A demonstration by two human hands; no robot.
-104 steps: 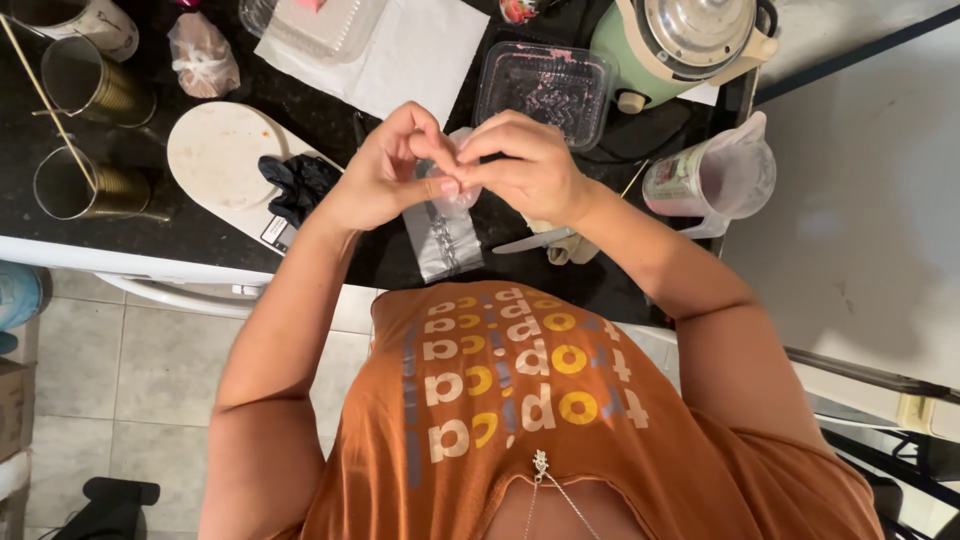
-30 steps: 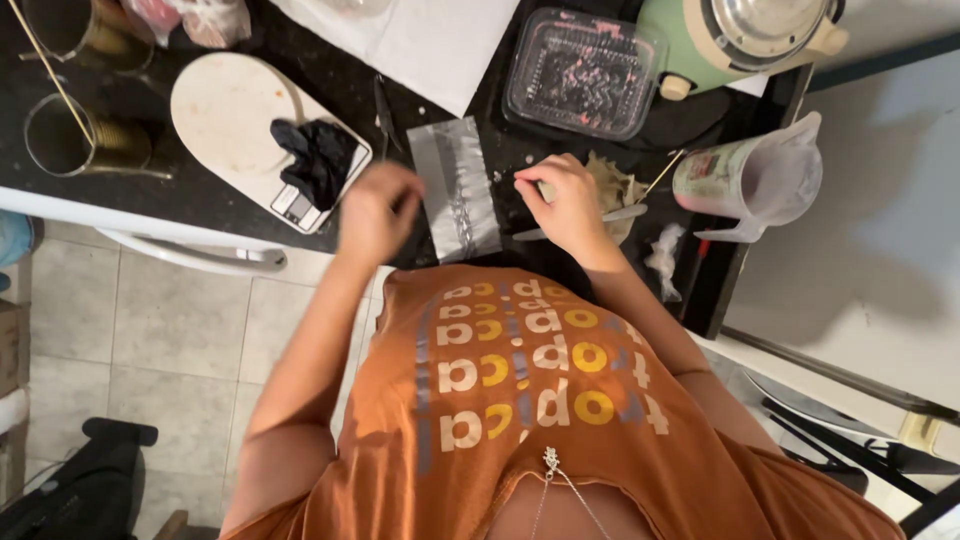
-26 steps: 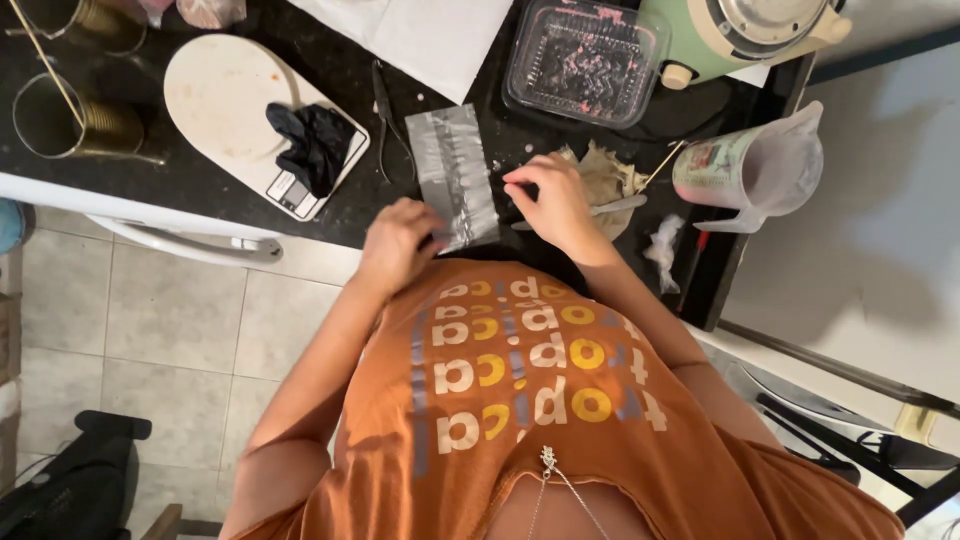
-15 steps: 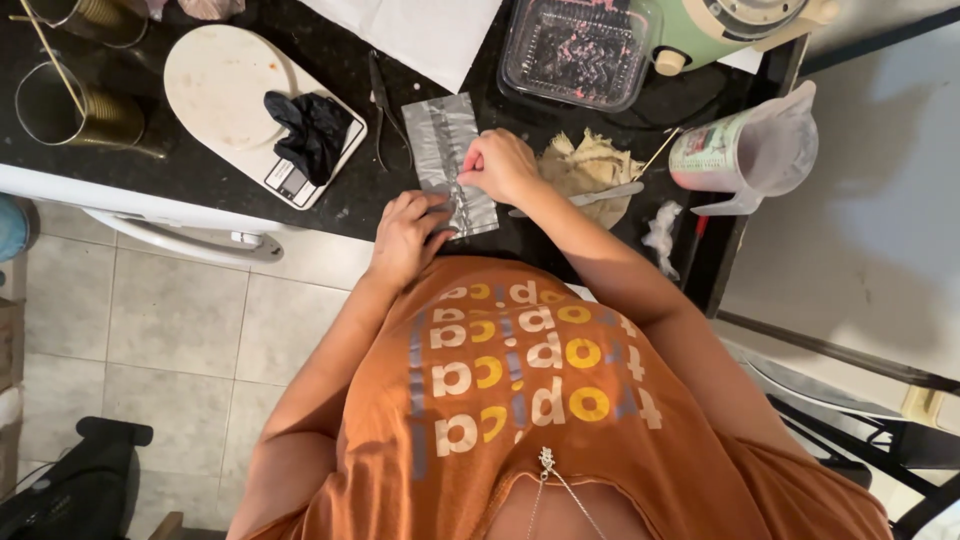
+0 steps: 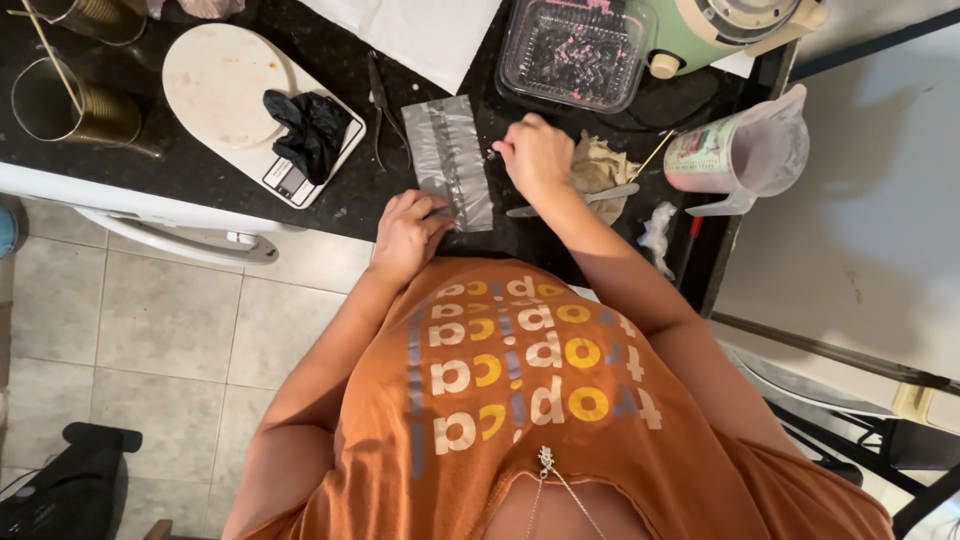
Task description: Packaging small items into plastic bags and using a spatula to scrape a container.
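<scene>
Right, step in hand looks like work on the clear plastic strip [image 5: 452,160], lying flat on the dark counter [image 5: 200,180] just in front of the person; left hand [image 5: 407,232] presses its near end w/ curled fingers, pinning it rather than gripping, palm hidden so can't tell if anything's inside; right hand [image 5: 537,158] sits just beside the strip's right edge, fingertips bunched as if pinching sth tiny, too small to tell what; to do it well, I'd judge: keep the left hand's pressure steady so the slick film doesn't skid, work w/ fingertips only, small moves.

Materials: strip is thin, glossy, crinkled film w/ a darker ridged line down its middle; counter is black speckled stone, hard & smooth; beige crumpled cloth [image 5: 598,165] touches the right hand, soft & wrinkled, a pale knife-like tool [image 5: 580,200] lying across it; white oval scale [image 5: 225,90] w/ a limp black glove [image 5: 310,120] on it; clear ribbed plastic tray [image 5: 570,50] smeared pink; translucent measuring jug [image 5: 745,150]; brass-coloured tin [image 5: 60,105] holding a thin stick.
</scene>
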